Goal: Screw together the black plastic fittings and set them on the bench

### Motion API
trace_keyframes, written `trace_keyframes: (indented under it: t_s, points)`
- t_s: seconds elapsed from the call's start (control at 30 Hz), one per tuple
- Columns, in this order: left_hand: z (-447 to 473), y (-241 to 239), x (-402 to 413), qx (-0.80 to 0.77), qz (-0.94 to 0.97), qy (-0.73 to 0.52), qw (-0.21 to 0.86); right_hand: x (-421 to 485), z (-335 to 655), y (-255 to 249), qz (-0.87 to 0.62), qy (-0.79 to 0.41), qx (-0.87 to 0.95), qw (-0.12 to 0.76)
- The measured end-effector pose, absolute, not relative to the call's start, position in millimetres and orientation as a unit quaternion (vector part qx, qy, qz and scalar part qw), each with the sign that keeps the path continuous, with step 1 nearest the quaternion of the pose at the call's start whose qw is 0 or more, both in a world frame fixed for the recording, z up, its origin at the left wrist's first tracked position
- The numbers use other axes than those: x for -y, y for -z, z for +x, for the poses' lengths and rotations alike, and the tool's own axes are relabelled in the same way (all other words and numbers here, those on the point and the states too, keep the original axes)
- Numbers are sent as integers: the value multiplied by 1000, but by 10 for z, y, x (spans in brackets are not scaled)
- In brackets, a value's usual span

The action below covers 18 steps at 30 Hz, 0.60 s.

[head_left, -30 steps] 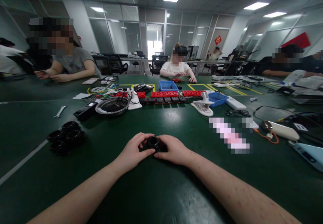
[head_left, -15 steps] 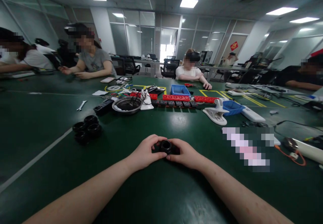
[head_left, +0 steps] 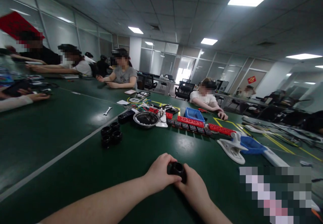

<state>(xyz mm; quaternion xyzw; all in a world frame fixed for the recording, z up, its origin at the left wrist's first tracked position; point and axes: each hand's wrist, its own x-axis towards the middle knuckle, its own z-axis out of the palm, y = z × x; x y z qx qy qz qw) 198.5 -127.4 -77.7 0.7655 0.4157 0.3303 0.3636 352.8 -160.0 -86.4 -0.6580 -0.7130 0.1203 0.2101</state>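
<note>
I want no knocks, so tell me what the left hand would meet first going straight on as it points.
The hollow black part, which the left hand touches; just beyond it, apparently the right hand, though depth is unclear there.

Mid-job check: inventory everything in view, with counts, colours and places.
Round part: one, black, foreground centre.
Loose round parts: four, black, clustered at left.
Wrench: one, silver, beyond that cluster.
Bowl: one, silver, left of centre.
Box: one, black, left of the bowl.
Stands: two, white, beside bowl and right.
Red strips: at least three, red, mid-table.
Socket strip: one, black, along their near side.
Trays: two, blue, mid-table and right.
Cables: uncounted, mixed, mid-table and right.
Pixelated patch: one, pinkish, lower right, contents unclear.
Table: one, green, below everything.
People: several, mixed clothing, far side and left.
Chairs: several, black, background.
Ceiling lights: several, white, overhead.
Left hand: one, bare, gripping the part's left side.
Right hand: one, bare, gripping its right side.
</note>
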Motion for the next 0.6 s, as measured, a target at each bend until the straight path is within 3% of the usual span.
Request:
trace_keyframes:
  t_s: [0.13,0.33,0.43,0.6]
  points:
    - [1959,744,1254,-406,774,-319,367,1615,3568,865,-615,-167,734,235]
    - [1916,677,1201,-334,808,-271,402,1575,3782,844,-496,-397,696,333]
    - [1916,676,1190,-315,805,-258,432,1584,3808,779,-483,-471,664,322]
    - [1931,716,1172,-312,791,-254,461,1610,3818,702,-513,-459,668,282]
